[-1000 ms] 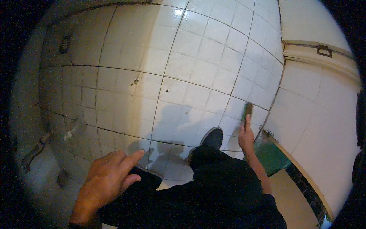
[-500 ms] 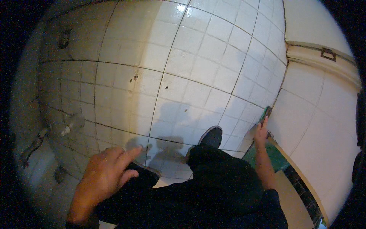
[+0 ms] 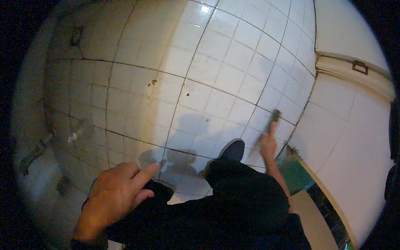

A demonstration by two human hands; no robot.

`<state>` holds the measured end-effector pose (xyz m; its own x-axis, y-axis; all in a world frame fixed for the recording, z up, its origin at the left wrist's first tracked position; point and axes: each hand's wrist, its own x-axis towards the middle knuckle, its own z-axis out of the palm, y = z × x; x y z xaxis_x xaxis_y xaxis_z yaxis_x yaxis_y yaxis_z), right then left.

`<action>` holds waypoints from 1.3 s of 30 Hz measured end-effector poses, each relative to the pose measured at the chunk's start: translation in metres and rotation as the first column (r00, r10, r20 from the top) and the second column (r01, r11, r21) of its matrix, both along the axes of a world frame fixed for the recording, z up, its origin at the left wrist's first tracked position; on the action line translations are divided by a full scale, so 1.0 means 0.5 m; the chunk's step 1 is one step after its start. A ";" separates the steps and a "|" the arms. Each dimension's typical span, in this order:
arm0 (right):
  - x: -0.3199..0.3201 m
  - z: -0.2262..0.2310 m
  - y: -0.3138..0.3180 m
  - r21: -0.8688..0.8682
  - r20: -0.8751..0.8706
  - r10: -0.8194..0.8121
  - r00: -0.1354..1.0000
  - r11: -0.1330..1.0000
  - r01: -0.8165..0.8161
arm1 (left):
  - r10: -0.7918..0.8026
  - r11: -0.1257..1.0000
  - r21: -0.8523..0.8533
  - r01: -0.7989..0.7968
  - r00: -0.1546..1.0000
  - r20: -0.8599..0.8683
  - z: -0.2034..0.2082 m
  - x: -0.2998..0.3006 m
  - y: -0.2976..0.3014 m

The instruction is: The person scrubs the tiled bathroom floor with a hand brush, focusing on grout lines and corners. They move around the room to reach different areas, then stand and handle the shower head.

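Observation:
My right hand [image 3: 268, 146] reaches down at the right, its fingers closed around a scrub brush [image 3: 273, 123] with a green body and a brownish tip. The brush lies against the white tiled floor [image 3: 225, 71], slightly smeared by motion. Over my left leg hangs my left hand [image 3: 116, 189], empty, with the thumb and forefinger apart and the other fingers loosely curled. A dark shoe [image 3: 233, 149] stands on the tiles between my hands, a short way left of the brush.
A green panel [image 3: 296, 173] lies beside my right forearm, edged by a tan strip. White wall tiles [image 3: 333, 121] rise at the right, below a ledge with a metal catch [image 3: 360, 67]. A tap [image 3: 35, 154] juts out at the left. Dark crumbs [image 3: 153, 82] dot the floor.
My right hand has moved left with the brush, away from the base of the right wall and onto the floor tiles. My left hand stays almost in place.

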<state>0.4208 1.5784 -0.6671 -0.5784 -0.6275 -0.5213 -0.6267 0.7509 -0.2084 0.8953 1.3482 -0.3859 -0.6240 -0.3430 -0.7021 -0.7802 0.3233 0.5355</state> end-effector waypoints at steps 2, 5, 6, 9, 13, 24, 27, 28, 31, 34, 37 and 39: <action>0.088 -0.004 -0.013 -0.124 -0.031 0.197 0.980 0.972 -0.200 | 0.012 1.000 0.023 -0.010 0.997 -0.076 0.005 -0.017 -0.008; 0.017 0.026 0.000 0.147 -0.024 0.288 0.957 0.948 -0.282 | 0.032 0.999 -0.026 -0.033 0.998 -0.063 -0.003 -0.001 0.000; -0.024 0.020 0.032 -0.107 0.066 0.082 0.994 0.991 -0.075 | 0.036 0.998 -0.049 -0.037 0.999 -0.035 -0.003 0.010 0.005; -0.081 0.010 0.037 0.033 -0.172 -0.137 0.975 0.989 0.145 | 0.011 0.997 -0.074 -0.010 1.000 0.016 -0.008 0.019 0.005; 0.122 0.005 -0.052 -0.071 -0.004 0.283 0.959 0.957 -0.283 | 0.025 0.999 0.047 -0.026 0.999 0.023 0.020 -0.022 -0.002; 0.142 0.033 -0.030 0.174 0.082 0.247 0.966 0.950 -0.258 | 0.024 0.997 0.077 -0.028 0.998 0.053 0.009 -0.004 -0.005; 0.122 0.024 -0.119 0.193 0.008 0.212 0.977 0.958 -0.210 | 0.036 0.999 0.002 -0.036 0.999 -0.005 -0.009 0.007 -0.013; 0.096 0.007 -0.156 0.068 -0.043 0.275 0.961 0.960 -0.271 | 0.015 1.000 -0.021 -0.014 1.000 0.012 -0.020 0.013 -0.003; 0.033 -0.004 -0.343 0.007 -0.150 0.237 0.960 0.971 -0.238 | 0.006 1.000 -0.015 -0.006 1.000 0.004 -0.027 0.008 0.002; -0.035 -0.018 -0.395 -0.036 -0.218 0.279 0.935 0.955 -0.293 | 0.004 1.000 -0.004 -0.004 1.000 -0.026 -0.017 0.001 -0.013; 0.012 -0.031 -0.295 -0.026 -0.193 0.321 0.927 0.943 -0.332 | 0.028 0.999 -0.019 -0.029 0.999 -0.030 -0.012 0.013 -0.026; 0.094 0.006 -0.167 0.092 -0.020 0.287 0.958 0.954 -0.284 | 0.067 0.998 0.015 -0.067 0.998 0.000 -0.011 0.014 -0.021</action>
